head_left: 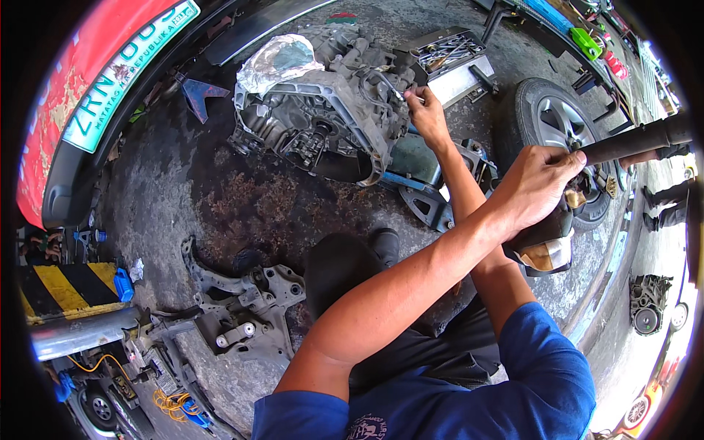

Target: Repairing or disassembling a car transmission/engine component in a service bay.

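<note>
My left arm crosses over my right arm. My left hand (539, 183) is closed at the right, gripping the end of a dark tube-like bar (638, 141); its fingertips are partly hidden. Further out, my right hand (427, 114) pinches a slim silver hand tool (397, 93), whose exact kind is unclear. That tool reaches to the right side of a large grey gearbox (323, 95) on the floor. The gearbox's open bell housing faces me, and a crumpled silvery plastic cover (275, 62) lies on its top left.
A toolbox of wrenches (447, 53) stands beyond my right hand, with a wheel (550, 117) to its right. A blue jack (425, 191) sits beside the gearbox. Metal suspension parts (249, 308) lie at lower left. A red car's bumper (95, 147) overhangs the left. Another person's legs (671, 205) show far right.
</note>
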{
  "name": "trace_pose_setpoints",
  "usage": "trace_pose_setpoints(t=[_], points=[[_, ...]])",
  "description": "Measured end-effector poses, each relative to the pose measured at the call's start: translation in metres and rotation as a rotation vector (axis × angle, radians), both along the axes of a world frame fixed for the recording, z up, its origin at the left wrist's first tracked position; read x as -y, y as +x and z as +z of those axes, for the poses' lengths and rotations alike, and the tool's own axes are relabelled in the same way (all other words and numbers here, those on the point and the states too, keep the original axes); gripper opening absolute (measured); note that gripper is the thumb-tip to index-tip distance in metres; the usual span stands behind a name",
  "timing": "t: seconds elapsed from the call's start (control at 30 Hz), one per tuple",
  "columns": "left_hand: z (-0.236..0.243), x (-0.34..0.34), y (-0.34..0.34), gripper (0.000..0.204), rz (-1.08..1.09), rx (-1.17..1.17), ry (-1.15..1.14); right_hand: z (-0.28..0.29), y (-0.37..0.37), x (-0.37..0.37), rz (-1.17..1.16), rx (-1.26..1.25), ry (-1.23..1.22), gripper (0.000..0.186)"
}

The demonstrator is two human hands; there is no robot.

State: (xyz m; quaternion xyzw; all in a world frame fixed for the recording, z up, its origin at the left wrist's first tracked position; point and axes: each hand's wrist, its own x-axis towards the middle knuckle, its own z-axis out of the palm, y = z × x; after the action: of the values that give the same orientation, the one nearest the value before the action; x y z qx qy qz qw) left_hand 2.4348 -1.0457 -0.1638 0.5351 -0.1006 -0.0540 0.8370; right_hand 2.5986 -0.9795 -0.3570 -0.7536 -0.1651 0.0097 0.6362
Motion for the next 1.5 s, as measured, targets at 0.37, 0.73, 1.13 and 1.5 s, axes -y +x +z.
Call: trace_pose_setpoints(t=[0.37, 0.73, 1.13, 1.5], points=[[-0.005, 0.0, 0.0, 0.04, 0.051, 0.022, -0.016, 0.005, -0.004, -0.003, 0.133, -0.218, 0.196, 0.031], [-0.002, -0.005, -0.004, 0.039, 0.002, -0.031, -0.038, 0.007, -0.009, -0.007, 0.115, -0.185, 0.152, 0.029], [0.0, -0.001, -0.004, 0.039, -0.02, -0.041, -0.08, 0.006, -0.006, -0.004, 0.069, -0.128, 0.048, 0.033], [-0.001, -0.006, -0.003, 0.041, 0.02, 0.001, 0.012, 0.008, -0.011, -0.008, 0.07, -0.013, 0.023, 0.035]])
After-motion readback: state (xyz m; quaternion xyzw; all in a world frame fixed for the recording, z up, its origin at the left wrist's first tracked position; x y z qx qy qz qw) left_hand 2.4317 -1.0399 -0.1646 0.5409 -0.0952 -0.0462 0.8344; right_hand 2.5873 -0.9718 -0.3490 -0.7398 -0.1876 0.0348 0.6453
